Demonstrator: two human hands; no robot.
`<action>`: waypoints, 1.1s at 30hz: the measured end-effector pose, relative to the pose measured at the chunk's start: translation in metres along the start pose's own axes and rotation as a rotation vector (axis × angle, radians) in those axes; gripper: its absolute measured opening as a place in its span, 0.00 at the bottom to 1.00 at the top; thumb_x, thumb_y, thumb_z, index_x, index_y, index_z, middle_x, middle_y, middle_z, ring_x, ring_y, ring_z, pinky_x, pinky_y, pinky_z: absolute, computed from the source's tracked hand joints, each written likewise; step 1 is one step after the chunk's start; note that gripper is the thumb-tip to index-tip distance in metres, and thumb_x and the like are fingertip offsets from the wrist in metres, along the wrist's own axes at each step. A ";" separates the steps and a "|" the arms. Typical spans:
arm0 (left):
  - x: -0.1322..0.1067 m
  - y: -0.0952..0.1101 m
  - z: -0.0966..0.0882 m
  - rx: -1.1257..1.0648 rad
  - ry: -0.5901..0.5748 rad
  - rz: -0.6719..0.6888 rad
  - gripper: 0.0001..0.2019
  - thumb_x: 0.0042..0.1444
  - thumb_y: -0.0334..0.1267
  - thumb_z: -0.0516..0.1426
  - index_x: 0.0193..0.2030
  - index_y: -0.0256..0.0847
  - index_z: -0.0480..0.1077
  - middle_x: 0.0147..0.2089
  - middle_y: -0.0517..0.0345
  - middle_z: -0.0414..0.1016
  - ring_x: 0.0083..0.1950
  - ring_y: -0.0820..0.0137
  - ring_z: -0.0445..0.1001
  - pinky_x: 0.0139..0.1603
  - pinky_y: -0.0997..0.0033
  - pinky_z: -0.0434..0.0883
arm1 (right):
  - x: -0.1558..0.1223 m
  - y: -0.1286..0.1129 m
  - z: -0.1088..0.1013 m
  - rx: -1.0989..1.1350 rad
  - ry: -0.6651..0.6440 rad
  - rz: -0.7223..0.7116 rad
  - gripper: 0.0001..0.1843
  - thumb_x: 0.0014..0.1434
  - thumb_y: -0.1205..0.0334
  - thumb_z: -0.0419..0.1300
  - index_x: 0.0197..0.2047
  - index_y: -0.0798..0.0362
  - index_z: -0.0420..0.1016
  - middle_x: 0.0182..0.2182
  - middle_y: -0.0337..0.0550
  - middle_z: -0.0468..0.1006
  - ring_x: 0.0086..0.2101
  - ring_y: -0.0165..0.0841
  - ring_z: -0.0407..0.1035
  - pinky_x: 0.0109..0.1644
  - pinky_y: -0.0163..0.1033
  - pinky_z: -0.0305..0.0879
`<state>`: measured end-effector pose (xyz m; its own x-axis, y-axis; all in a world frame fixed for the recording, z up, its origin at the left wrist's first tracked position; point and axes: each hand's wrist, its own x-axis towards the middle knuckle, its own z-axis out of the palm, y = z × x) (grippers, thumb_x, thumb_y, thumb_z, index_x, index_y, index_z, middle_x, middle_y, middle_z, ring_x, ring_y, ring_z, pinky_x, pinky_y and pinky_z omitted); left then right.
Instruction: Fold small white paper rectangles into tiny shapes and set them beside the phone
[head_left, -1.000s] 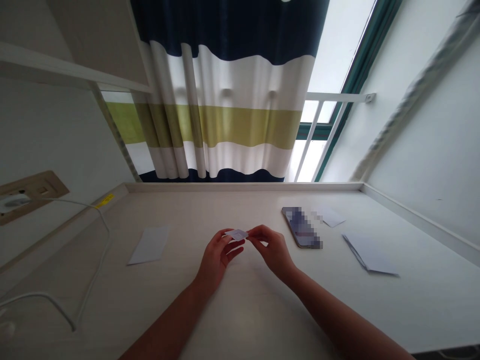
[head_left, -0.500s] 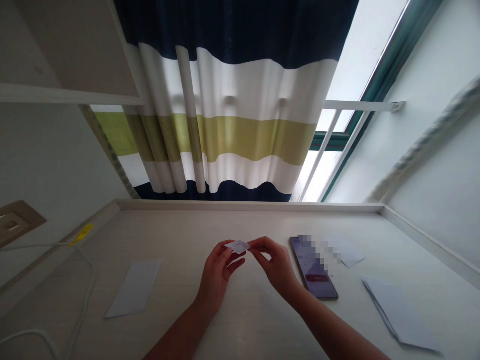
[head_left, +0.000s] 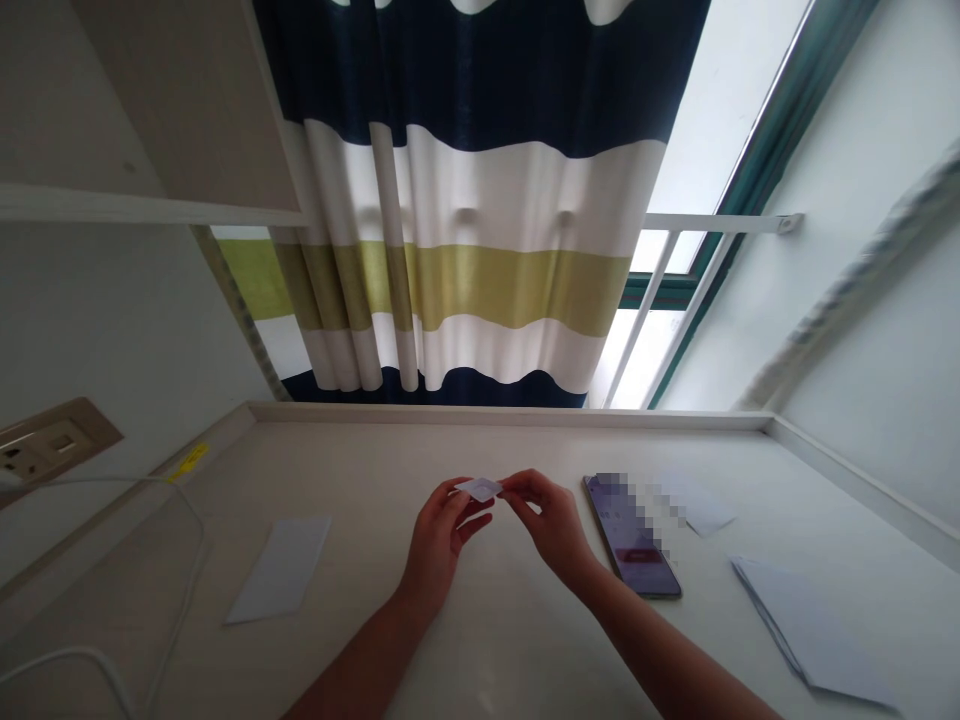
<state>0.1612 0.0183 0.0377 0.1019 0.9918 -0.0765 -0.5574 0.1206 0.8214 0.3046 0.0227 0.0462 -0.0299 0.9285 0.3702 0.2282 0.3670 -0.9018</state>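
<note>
A small folded piece of white paper (head_left: pixel 480 489) is held between my two hands, above the middle of the pale tabletop (head_left: pixel 480 640). My left hand (head_left: pixel 441 530) pinches its left side with thumb and forefinger, while the other fingers curl loosely below. At the paper's right corner, the fingertips of my right hand (head_left: pixel 546 515) are pressed together on it. A phone (head_left: pixel 637 545) lies face up just right of my right hand, its screen lit and partly pixelated.
A flat white sheet (head_left: pixel 279 570) lies on the left, near a white cable (head_left: pixel 187 590). Stacked white sheets (head_left: pixel 817 635) lie at the right, with another sheet (head_left: pixel 709 512) beyond the phone. A raised rim (head_left: pixel 480 414) borders the far side, before a striped curtain (head_left: pixel 517 290).
The camera view has shifted slightly, so the surroundings sit a little to the right. Both hands keep their hold on the paper, with hardly any movement.
</note>
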 end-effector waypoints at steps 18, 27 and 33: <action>-0.029 -0.015 -0.029 0.297 0.030 -0.067 0.15 0.43 0.37 0.58 0.40 0.38 0.64 0.33 0.56 0.71 0.34 0.68 0.74 0.35 0.68 0.71 | -0.005 0.041 -0.071 -0.407 0.228 0.097 0.03 0.49 0.64 0.58 0.30 0.52 0.71 0.28 0.40 0.78 0.30 0.32 0.74 0.35 0.37 0.70; -0.033 -0.002 -0.072 0.659 0.079 0.187 0.14 0.43 0.40 0.57 0.37 0.39 0.66 0.26 0.63 0.66 0.25 0.73 0.67 0.27 0.72 0.67 | 0.009 0.094 -0.177 -0.765 0.492 0.293 0.06 0.49 0.62 0.57 0.27 0.55 0.72 0.28 0.48 0.77 0.30 0.38 0.71 0.35 0.41 0.63; -0.034 -0.002 -0.072 0.733 0.026 0.225 0.11 0.45 0.40 0.55 0.36 0.39 0.67 0.22 0.63 0.65 0.24 0.72 0.66 0.28 0.72 0.66 | 0.003 0.108 -0.190 -0.917 0.520 0.398 0.04 0.47 0.65 0.56 0.29 0.54 0.71 0.28 0.49 0.77 0.30 0.38 0.69 0.32 0.39 0.60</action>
<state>0.0997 -0.0129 -0.0025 0.0260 0.9910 0.1310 0.1270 -0.1333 0.9829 0.5143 0.0544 -0.0072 0.5646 0.7549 0.3336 0.7663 -0.3294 -0.5515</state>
